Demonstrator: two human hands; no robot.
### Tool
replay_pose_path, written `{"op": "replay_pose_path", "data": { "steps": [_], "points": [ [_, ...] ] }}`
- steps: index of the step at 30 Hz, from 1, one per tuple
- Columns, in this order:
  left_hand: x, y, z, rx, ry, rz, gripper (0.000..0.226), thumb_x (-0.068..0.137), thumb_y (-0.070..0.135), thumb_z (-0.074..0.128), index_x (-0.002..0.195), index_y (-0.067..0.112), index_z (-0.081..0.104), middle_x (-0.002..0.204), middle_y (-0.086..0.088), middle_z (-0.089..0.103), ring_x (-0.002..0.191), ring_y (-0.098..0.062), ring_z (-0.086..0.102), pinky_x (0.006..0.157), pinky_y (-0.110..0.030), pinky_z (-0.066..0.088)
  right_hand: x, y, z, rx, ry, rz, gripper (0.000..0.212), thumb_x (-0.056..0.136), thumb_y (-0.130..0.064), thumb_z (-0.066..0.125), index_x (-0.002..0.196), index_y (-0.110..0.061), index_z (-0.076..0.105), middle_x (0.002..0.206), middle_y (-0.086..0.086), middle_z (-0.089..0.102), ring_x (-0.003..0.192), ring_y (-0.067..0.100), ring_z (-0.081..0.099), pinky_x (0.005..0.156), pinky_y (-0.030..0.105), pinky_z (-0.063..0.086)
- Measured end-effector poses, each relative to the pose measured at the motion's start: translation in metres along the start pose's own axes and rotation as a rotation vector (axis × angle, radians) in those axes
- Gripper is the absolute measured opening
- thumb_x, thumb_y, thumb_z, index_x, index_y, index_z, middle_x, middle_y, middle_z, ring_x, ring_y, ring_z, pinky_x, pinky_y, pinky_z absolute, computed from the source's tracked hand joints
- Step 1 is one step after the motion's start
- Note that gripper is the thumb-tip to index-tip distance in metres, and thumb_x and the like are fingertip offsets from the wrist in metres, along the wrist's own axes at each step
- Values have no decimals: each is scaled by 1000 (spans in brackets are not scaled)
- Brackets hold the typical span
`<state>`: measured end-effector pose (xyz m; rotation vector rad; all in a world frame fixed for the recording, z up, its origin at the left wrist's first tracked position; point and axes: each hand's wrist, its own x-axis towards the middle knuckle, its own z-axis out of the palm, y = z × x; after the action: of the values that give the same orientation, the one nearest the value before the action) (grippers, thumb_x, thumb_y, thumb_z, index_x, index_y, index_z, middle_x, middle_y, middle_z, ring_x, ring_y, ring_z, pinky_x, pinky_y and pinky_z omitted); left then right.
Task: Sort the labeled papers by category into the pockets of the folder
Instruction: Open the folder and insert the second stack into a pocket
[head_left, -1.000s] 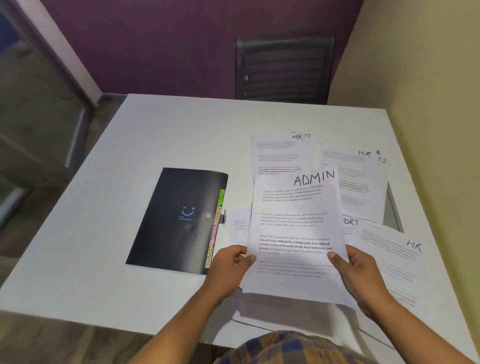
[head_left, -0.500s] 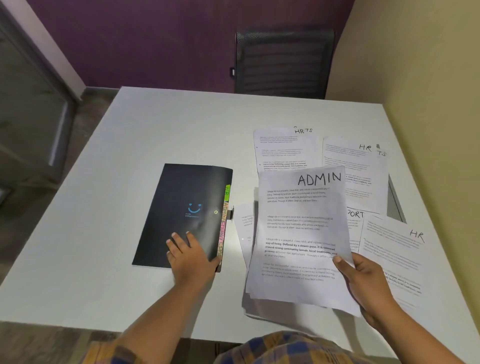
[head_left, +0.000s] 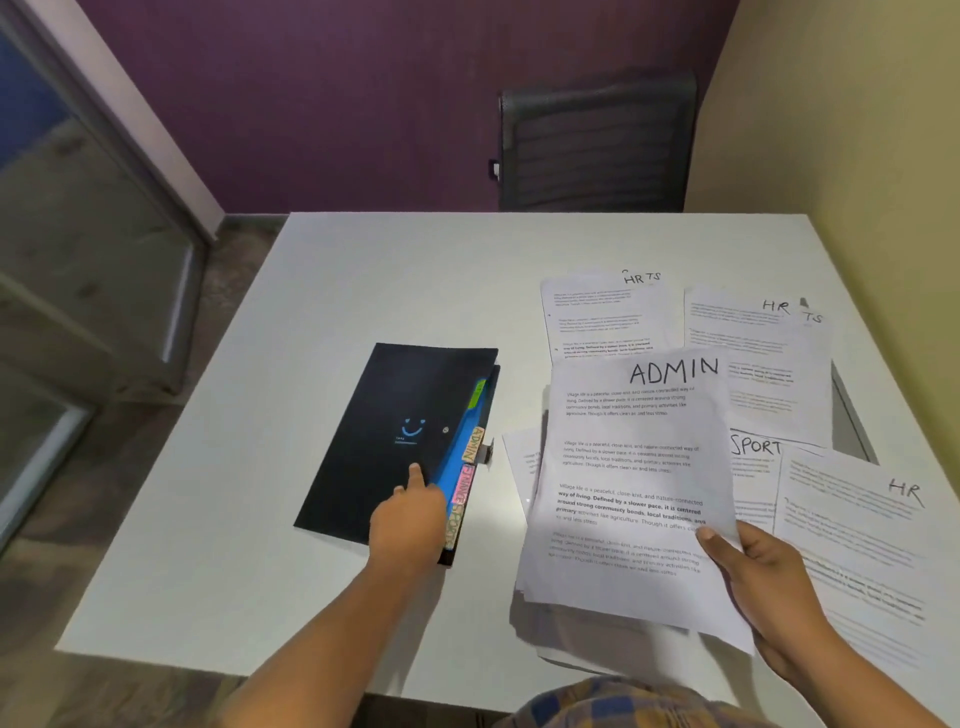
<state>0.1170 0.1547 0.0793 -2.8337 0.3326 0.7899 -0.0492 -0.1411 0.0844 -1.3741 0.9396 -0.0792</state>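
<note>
On the white counter (head_left: 363, 270), left of the papers, lies the black folder (head_left: 395, 441). Its long axis runs away from the person and leans a little rightward at the far end. The spine is on the left and the open edge faces right, towards the sheets. It looks light but fairly stiff, a smooth plastic cover that probably slides easily on the counter, so it likely wants steadying while a sheet goes in.

The left hand (head_left: 410, 519) rests at the near end of that open edge. Its forefinger lies straight on the cover and its thumb is hidden, so I cannot tell whether it pinches the cover or only presses on it. The cover stands slightly raised there, showing a blue divider (head_left: 457, 467) and a row of tabs, among them the ADMIN tab (head_left: 472, 444). The raised edge beside that tab seems the natural place to take hold.

To the right, just beside the folder and off the counter, is the ADMIN sheet (head_left: 634, 467). Its long axis runs roughly parallel to the folder's, with the heading at the far end. Further edges show beneath it, so it may be a thin stack. Paper this thin is floppy and sags from a single corner, so a second support point would probably help before feeding it sideways into a pocket.

The right hand (head_left: 763, 582) pinches its near right corner, thumb on top and fingers curled beneath. Past it, the SPORT sheet (head_left: 756, 457) and an HR sheet (head_left: 857, 519) lie flat and overlapping.
</note>
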Motion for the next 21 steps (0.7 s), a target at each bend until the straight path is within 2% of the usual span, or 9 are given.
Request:
{"op": "replay_pose_path", "data": {
  "steps": [3, 5, 8, 11, 14, 16, 18, 21],
  "points": [
    [-10, -3, -18, -7, 72, -9, 43, 92, 23, 62, 131, 12, 47, 158, -9, 28, 105, -25, 63, 77, -35, 53, -2, -12, 9, 21, -21, -22, 20, 93, -7, 63, 110, -7, 74, 100, 9, 79, 93, 28, 75, 90, 43, 55],
    [-14, -5, -24, -23, 111, -5, 46, 89, 20, 67, 130, 12, 48, 151, -8, 38, 102, -23, 64, 77, -33, 53, -3, -23, 17, 20, -41, -46, 19, 93, -8, 63, 109, -10, 74, 98, 7, 79, 89, 25, 76, 85, 39, 55],
    [-19, -6, -27, -122, 129, 10, 56, 83, 22, 74, 131, 14, 46, 140, -5, 51, 105, -21, 64, 77, -32, 53, -1, -37, 30, -29, -69, -95, 17, 94, -11, 64, 105, -14, 76, 96, 4, 80, 88, 24, 76, 85, 41, 57],
    [-24, 0, -26, -198, 142, 48, 60, 81, 16, 74, 133, 14, 46, 149, -3, 44, 108, -27, 64, 83, -37, 53, 5, -49, 46, -81, -73, -145, 14, 94, -12, 65, 101, -16, 77, 93, 2, 80, 86, 24, 76, 84, 42, 58],
    [-29, 9, -23, -301, 182, 78, 52, 92, 9, 56, 141, 13, 42, 158, -2, 33, 114, -29, 62, 94, -37, 50, 9, -58, 62, -184, -61, -227, 14, 96, -17, 63, 97, -23, 75, 90, -2, 79, 84, 20, 75, 75, 34, 57],
    [-33, 16, -20, -359, 220, 92, 50, 97, 12, 47, 146, 14, 38, 159, -2, 30, 118, -27, 60, 98, -35, 50, 11, -62, 72, -207, -55, -255, 14, 97, -20, 61, 96, -25, 74, 91, -3, 78, 82, 15, 73, 67, 29, 52],
    [-37, 21, -18, -406, 247, 111, 52, 99, 18, 47, 149, 15, 34, 160, 0, 29, 120, -23, 59, 100, -33, 51, 11, -66, 79, -231, -56, -272, 16, 99, -20, 59, 96, -24, 73, 91, -5, 77, 81, 11, 72, 62, 23, 49],
    [-42, 26, -16, -479, 274, 117, 53, 100, 22, 48, 150, 16, 33, 160, 2, 30, 123, -19, 57, 100, -30, 49, 13, -68, 86, -283, -86, -277, 19, 100, -21, 56, 103, -17, 75, 93, -4, 77, 84, 13, 72, 65, 24, 50]
  ]
}}
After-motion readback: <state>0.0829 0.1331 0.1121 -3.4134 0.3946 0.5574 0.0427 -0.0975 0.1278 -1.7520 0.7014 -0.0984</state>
